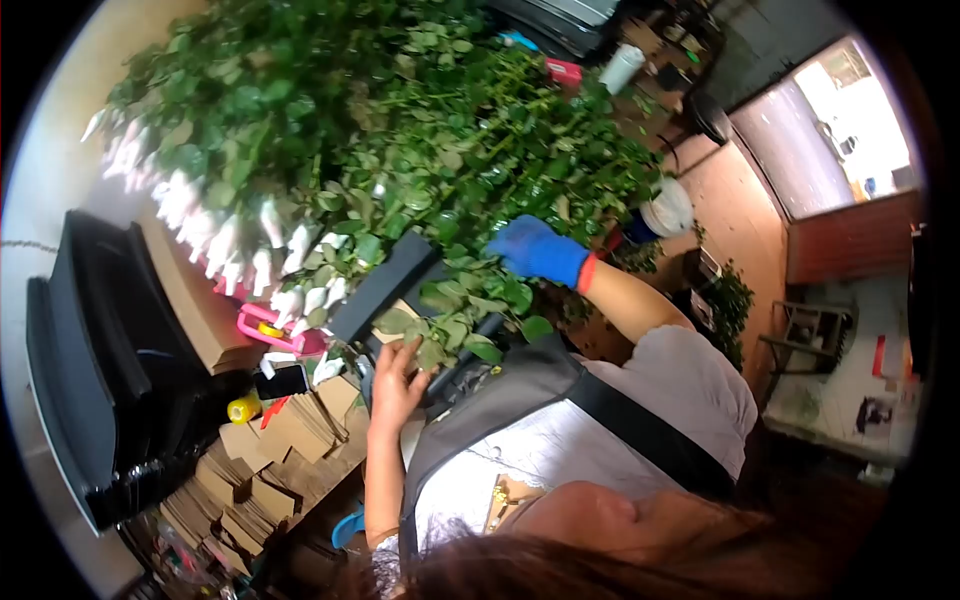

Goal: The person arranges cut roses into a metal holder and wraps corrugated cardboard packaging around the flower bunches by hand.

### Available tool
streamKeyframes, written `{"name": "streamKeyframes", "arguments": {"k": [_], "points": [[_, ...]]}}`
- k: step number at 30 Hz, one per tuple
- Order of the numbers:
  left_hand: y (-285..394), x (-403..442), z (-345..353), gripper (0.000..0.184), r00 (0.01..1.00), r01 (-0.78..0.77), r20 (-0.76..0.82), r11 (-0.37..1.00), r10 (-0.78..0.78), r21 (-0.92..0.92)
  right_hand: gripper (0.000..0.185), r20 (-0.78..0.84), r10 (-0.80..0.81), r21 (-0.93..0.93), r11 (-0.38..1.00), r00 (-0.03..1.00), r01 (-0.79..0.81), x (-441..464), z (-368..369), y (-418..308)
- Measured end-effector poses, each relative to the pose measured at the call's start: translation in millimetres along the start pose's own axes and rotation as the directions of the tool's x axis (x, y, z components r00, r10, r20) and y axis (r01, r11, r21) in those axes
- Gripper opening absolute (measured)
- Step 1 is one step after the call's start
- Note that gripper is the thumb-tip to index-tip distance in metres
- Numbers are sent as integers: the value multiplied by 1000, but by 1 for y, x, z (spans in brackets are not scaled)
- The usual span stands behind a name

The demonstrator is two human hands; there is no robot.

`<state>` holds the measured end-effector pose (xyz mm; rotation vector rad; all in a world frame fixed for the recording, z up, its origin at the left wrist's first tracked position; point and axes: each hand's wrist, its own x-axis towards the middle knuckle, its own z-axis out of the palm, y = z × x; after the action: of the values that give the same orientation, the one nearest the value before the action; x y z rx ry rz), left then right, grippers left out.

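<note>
My left hand [393, 388] is bare, its fingers apart and touching leaves beside a dark padded bar [382, 287]. On my right hand is a blue glove with a red cuff [540, 252]. Its fingers are curled in among leafy stems [455, 245], seemingly closed round some of them, though the fingertips are hidden by leaves. The stems look like roses and lie in a big heap. Toward the left the heap ends in pale, pointed heads [205, 235] in white coverings. A loose leafy part [465, 320] hangs between my two hands.
Left are stacked black bins [125, 350], a pink tape dispenser [268, 328], a phone [284, 382], a yellow roll [243, 409] and cardboard pieces [300, 425]. A white bucket [668, 210] stands beyond my right arm. A step stool [812, 335] is farther right, near a bright doorway.
</note>
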<state>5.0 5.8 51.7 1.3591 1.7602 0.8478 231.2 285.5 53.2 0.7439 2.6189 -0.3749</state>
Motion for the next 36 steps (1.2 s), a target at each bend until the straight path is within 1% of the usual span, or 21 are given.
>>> {"name": "streamKeyframes", "arguments": {"k": [1,2,3,6,7,10,11,14,17,18,19,21,22,25,27,28,31,33,34,35,36], "points": [[1,0,-4,57,999,-47,1,996,47,70,33,5,-37,62,997,999,36,-6,-18,2],[6,-1,-9,54,1000,-9,27,999,8,33,34,-3,-104,146,984,995,103,-10,-32,9],[2,-1,-10,49,998,-65,11,997,65,47,36,-12,-173,222,960,985,172,-10,-48,17],[-6,1,-4,42,997,-57,-46,998,59,41,37,-340,-225,265,909,913,322,18,-113,10],[-2,2,-1,35,991,-65,-112,994,75,87,34,-547,-255,173,897,797,406,34,-126,4],[-11,7,16,30,953,-77,-273,975,134,207,33,-779,-391,-154,877,490,455,125,-159,-4],[-14,6,20,32,950,-66,-287,976,125,208,34,-806,-453,-293,865,382,408,161,-166,-4],[-16,6,24,31,950,-31,-304,991,70,131,30,-742,-592,-603,795,314,73,248,-183,-10],[-18,5,25,34,943,-34,-324,991,76,132,34,-539,-419,-521,848,731,101,278,-211,-30],[-14,5,22,33,943,-51,-321,992,86,115,36,-630,-473,-532,841,616,102,262,-219,-41],[-17,6,22,31,938,-26,-343,996,52,80,33,-791,-545,-525,838,279,151,245,-226,-52],[-24,7,29,27,924,22,-381,1000,-24,-9,32,-788,-615,-554,717,11,423,218,-232,-60],[-24,7,27,22,938,24,-346,1000,-24,-5,29,-801,-486,-300,830,348,470,206,-235,-70],[-30,8,23,19,948,7,-318,999,-21,-46,22,-622,-581,-366,809,525,460,120,-241,-83],[-28,8,21,20,944,-5,-331,997,-20,-74,15,-585,-631,-486,776,510,403,78,-225,-79],[-33,8,23,21,944,5,-328,996,-34,-89,16,-573,-688,-545,726,445,420,68,-211,-69],[-57,6,34,28,937,132,-298,973,-184,-187,18,-344,-611,-543,749,714,380,24,-189,-46],[-63,7,35,39,943,55,-314,983,-110,-177,24,-289,-635,-387,762,716,519,8,-164,-29],[-59,6,32,47,950,100,-280,986,-135,-137,26,-262,-649,-293,759,715,582,2,-147,-21],[-52,6,26,55,956,141,-245,986,-158,-87,28,-201,-617,-221,785,760,579,2,-125,-9],[-47,7,25,60,950,124,-264,976,-169,-178,30,-141,-585,-157,809,798,566,8,-100,3]]}}
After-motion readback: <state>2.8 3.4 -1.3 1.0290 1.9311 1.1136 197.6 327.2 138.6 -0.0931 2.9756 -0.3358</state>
